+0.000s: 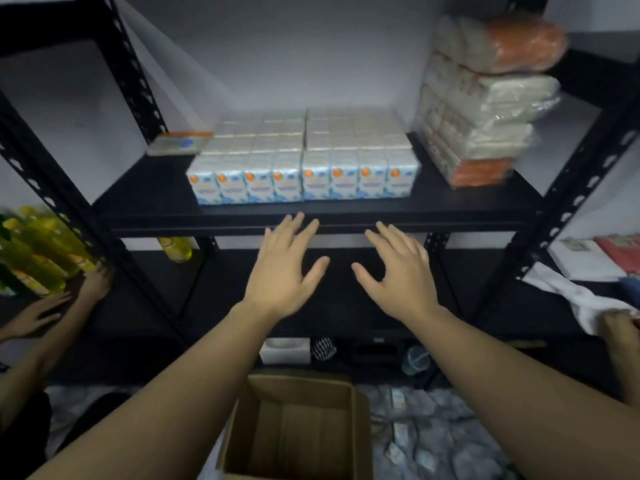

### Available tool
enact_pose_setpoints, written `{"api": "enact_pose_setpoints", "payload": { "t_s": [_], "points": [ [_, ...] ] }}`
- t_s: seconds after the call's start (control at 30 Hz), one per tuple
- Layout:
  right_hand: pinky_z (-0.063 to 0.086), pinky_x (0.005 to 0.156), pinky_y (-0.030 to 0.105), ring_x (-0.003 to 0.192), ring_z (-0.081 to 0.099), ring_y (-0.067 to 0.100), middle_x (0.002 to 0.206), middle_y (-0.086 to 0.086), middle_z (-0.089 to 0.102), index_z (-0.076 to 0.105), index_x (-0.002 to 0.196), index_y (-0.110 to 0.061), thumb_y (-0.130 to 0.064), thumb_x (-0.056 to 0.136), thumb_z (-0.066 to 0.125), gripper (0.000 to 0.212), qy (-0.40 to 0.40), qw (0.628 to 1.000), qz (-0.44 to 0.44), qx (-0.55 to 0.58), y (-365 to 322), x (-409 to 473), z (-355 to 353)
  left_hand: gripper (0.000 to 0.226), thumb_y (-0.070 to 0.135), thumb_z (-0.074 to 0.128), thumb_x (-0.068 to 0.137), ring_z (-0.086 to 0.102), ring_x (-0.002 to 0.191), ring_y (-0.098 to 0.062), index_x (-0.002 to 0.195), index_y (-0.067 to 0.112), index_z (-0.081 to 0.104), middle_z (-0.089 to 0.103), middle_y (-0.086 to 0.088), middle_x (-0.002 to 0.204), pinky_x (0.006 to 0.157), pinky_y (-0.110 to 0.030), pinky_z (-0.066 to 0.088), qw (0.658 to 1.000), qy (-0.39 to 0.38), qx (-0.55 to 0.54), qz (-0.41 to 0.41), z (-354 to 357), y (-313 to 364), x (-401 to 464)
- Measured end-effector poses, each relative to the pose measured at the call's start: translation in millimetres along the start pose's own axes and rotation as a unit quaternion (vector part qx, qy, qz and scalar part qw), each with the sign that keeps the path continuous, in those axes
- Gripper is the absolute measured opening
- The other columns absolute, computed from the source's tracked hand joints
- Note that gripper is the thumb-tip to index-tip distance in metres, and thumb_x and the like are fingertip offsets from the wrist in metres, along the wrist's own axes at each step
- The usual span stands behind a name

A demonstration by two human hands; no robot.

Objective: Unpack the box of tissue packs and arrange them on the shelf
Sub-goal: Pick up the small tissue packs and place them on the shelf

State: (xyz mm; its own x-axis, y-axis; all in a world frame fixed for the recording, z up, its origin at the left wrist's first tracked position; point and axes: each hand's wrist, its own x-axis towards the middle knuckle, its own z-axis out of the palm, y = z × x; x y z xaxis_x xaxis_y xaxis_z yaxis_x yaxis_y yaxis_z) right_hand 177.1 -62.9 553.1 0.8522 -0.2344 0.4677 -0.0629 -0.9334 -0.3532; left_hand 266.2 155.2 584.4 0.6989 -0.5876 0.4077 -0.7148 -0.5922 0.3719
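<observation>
Two bare hands hang in front of the black metal shelf (pixel 485 199), just below its front edge and holding nothing. The left hand (pixel 282 268) has its fingers spread and straight, its fingertips (pixel 298 220) overlapping the shelf's front lip in the view; whether they touch it cannot be told. The right hand (pixel 398 268) is likewise spread and relaxed, thumb pointing inward toward the left thumb, the two well apart from any pack.

On the shelf board, near the middle of its front edge, stand two blocks of small tissue packs (pixel 301 161) side by side and touching, each showing four white-and-blue faces with an orange dot. At the right end sits a tall stack of wrapped tissue bundles (pixel 478 109), orange at top and bottom (the picture is blurred there). A single flat pack (pixel 178 143) lies toward the back left corner.

Below the forearms, an open cardboard box (pixel 298 431) sits on the floor, its visible inside bare. Loose packs (pixel 433 438) are scattered on the floor to its right.

At the far left, another person's hands (pixel 65 303) rest beside yellow bottles (pixel 38 251) on a neighbouring rack.
</observation>
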Motion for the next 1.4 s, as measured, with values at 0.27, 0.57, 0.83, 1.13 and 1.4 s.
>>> {"api": "enact_pose_setpoints", "payload": {
  "t_s": [0.27, 0.57, 0.83, 1.13, 1.4],
  "points": [
    [0.034, 0.117, 0.043, 0.146, 0.038, 0.020, 0.160, -0.003, 0.044, 0.039, 0.159, -0.025, -0.058, 0.097, 0.059, 0.073, -0.151, 0.982, 0.113, 0.018, 57.7, -104.5, -4.2, 0.071, 0.055, 0.049, 0.103, 0.019, 0.157, -0.023, 0.164, 0.027, 0.026, 0.025, -0.002, 0.170, 0.126, -0.045, 0.024, 0.976, -0.193, -0.015, -0.100, 91.7, 38.4, -66.8],
    [0.045, 0.107, 0.045, 0.134, 0.048, 0.027, 0.149, 0.003, 0.054, 0.043, 0.155, -0.027, -0.061, 0.095, 0.060, 0.071, -0.374, 0.890, 0.258, -0.031, 94.8, -171.4, 19.3, 0.068, 0.053, 0.058, 0.098, 0.044, 0.140, -0.030, 0.156, 0.020, 0.043, 0.048, -0.008, 0.151, 0.114, -0.040, 0.041, 0.908, -0.395, -0.044, -0.137, 178.4, 29.3, -108.4],
    [0.049, 0.103, 0.038, 0.132, 0.054, 0.027, 0.154, 0.005, 0.049, 0.045, 0.154, -0.027, -0.061, 0.095, 0.060, 0.070, -0.456, 0.813, 0.362, -0.014, 133.4, -239.4, 40.7, 0.058, 0.053, 0.055, 0.100, 0.048, 0.140, -0.026, 0.146, 0.018, 0.054, 0.054, -0.005, 0.150, 0.108, -0.030, 0.039, 0.854, -0.509, -0.070, -0.082, 247.1, 30.8, -138.8],
    [0.053, 0.097, 0.038, 0.125, 0.060, 0.025, 0.144, 0.005, 0.059, 0.043, 0.155, -0.025, -0.060, 0.094, 0.064, 0.073, -0.480, 0.746, 0.461, 0.042, 210.3, -337.0, 120.8, 0.067, 0.056, 0.056, 0.100, 0.055, 0.130, -0.028, 0.157, 0.025, 0.040, 0.055, -0.007, 0.148, 0.103, -0.038, 0.049, 0.808, -0.549, -0.108, -0.182, 380.3, 39.1, -195.8],
    [0.053, 0.101, 0.045, 0.129, 0.058, 0.028, 0.143, 0.005, 0.059, 0.048, 0.151, -0.023, -0.064, 0.093, 0.062, 0.072, -0.437, 0.751, 0.492, 0.048, 318.3, -437.6, 272.2, 0.078, 0.072, 0.048, 0.086, 0.055, 0.131, -0.031, 0.144, 0.021, 0.054, 0.063, -0.011, 0.137, 0.109, -0.037, 0.044, 0.845, -0.490, -0.031, -0.211, 576.7, 16.0, -278.2]
  ]
}}
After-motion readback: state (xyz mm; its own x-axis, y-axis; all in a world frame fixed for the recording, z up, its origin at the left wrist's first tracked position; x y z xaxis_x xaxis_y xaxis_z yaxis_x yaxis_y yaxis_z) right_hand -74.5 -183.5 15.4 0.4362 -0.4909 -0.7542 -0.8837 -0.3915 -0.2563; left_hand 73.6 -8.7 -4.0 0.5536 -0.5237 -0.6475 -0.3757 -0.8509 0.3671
